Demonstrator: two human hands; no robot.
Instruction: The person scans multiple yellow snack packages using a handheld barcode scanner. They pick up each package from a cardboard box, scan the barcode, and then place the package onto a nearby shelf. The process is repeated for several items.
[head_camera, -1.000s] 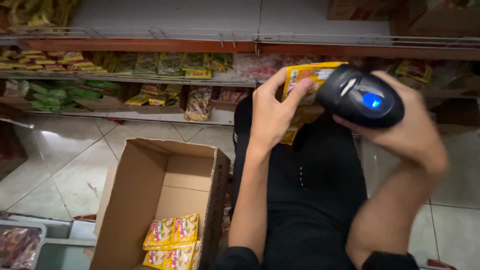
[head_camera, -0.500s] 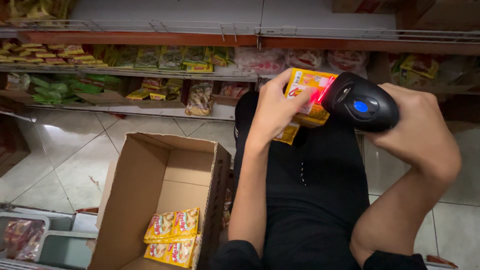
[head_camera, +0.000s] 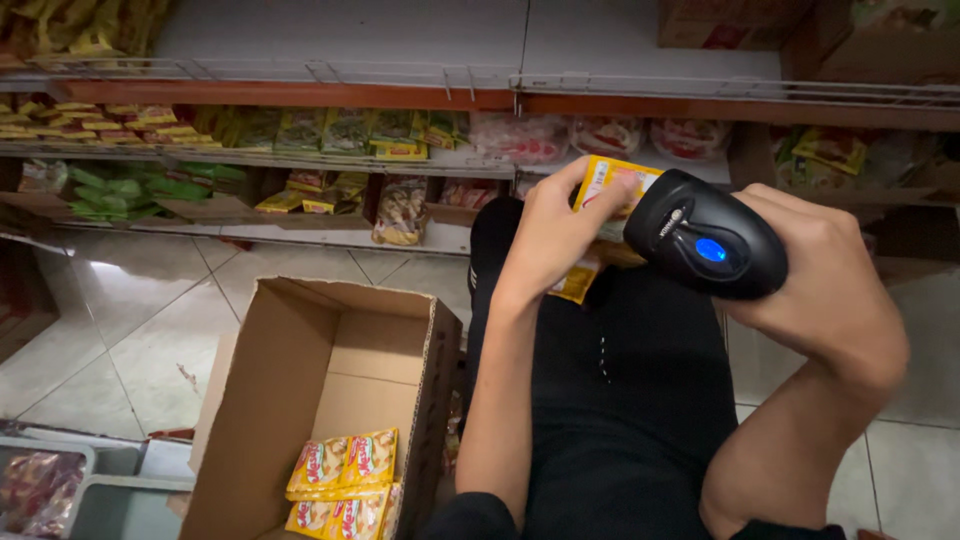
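- Up above the cardboard box (head_camera: 330, 400), two hands work close together over the person's black-clothed lap (head_camera: 620, 400).
- One left hand (head_camera: 550, 235) is closed around a yellow packet (head_camera: 605, 185), fingers curled over its top edge and thumb behind; a second yellowish packet (head_camera: 578, 280) shows just under that hand, though how it is held cannot be told.
- One right hand (head_camera: 830, 290) is wrapped tight around a black handheld scanner (head_camera: 705, 245), whose single blue light faces up; the scanner's head lies just right of the held packet, nearly touching it.
- One cardboard box stands open on the tiled floor (head_camera: 130, 320), to the left of the lap, flaps raised.
- Inside the box, at its near end, lie about four yellow packets (head_camera: 345, 480) with red print, in two rows of two.
- Beyond the box, two shelf levels (head_camera: 300, 95) run across the view, the lower one (head_camera: 250, 165) lined with green and yellow packets too many and too blurred to count.
- Left of the box, at the near corner, one grey crate (head_camera: 60, 490) holds reddish wrapped goods.
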